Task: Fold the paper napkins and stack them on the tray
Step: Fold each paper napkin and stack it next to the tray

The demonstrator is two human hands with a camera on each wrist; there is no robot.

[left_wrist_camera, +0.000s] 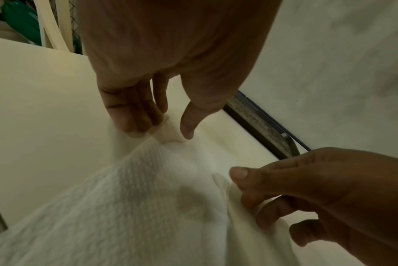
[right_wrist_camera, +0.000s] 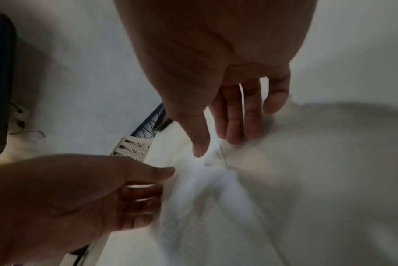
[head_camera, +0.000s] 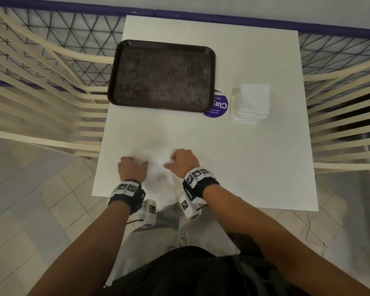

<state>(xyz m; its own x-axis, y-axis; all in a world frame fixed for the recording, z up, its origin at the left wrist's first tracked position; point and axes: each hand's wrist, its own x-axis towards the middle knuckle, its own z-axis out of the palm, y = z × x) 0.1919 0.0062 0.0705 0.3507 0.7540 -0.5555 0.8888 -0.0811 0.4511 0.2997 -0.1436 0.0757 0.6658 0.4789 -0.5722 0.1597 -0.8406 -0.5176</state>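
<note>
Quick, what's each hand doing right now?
Left hand: pinching a corner of the paper napkin.
Right hand: pinching the napkin's other corner.

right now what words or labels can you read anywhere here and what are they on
"Clay": upside down on the round purple sticker on the table, cut off by the tray.
Smaller lines on that sticker: too blurred to read.
Wrist bands: square black-and-white code patterns, no words.

sticker [head_camera: 219, 107] half under tray [head_camera: 115, 82], napkin [head_camera: 158, 165] blurred
</note>
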